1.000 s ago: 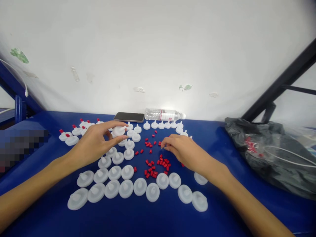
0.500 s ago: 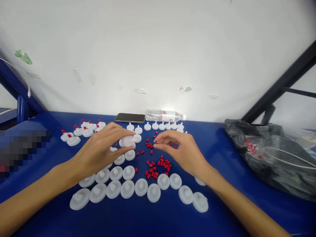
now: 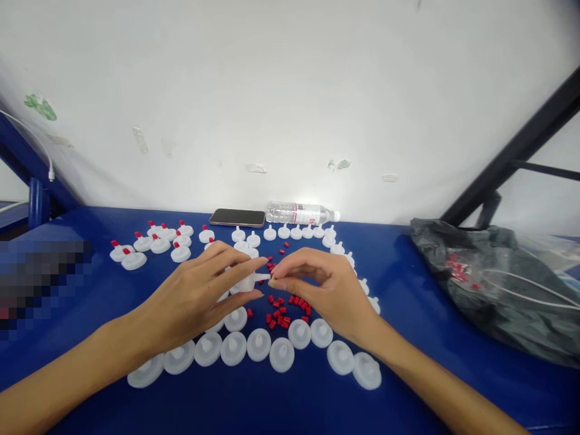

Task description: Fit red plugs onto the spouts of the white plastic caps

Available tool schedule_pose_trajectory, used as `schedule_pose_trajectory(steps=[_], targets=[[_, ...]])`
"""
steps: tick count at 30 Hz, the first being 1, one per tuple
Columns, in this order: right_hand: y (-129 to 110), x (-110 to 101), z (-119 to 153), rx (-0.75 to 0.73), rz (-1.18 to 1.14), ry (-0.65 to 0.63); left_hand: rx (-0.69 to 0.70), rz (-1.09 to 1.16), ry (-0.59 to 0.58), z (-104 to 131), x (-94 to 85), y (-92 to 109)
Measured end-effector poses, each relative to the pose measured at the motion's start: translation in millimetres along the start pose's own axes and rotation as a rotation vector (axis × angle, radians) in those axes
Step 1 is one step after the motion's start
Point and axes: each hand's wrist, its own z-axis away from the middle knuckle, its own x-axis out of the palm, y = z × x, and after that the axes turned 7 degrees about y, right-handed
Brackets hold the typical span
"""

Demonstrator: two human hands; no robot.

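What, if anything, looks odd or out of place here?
The wall looks worn: torn scraps, some green, cling to it as if something was peeled off. The bottle lies on its side. The red caps lie loose and scattered. No spilled liquid shows.

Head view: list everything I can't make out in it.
All in the head view:
What, if anything, the right hand pinches at the nozzle: its own fingertips cover it.
Much of the held lid: covered by the left hand.
Lids partly behind the left hand: covered by it, so no full count.
Label wording: too small.
Black bag's right end: cut off by the edge.
Dark thing at left: blurred into blocks.
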Motion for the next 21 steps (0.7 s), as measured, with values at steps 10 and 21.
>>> schedule_pose_trajectory(steps=[10,21], targets=[[2.2,1.5,1.2,-0.004,-0.007,-0.007,0.094,-0.040,0.028,-3.7,0.1,1.6],[-2.0,1.4,-0.1,-0.053,0.248,-0.066,0.082,-0.048,0.151,0.2,-0.8,-0.6]])
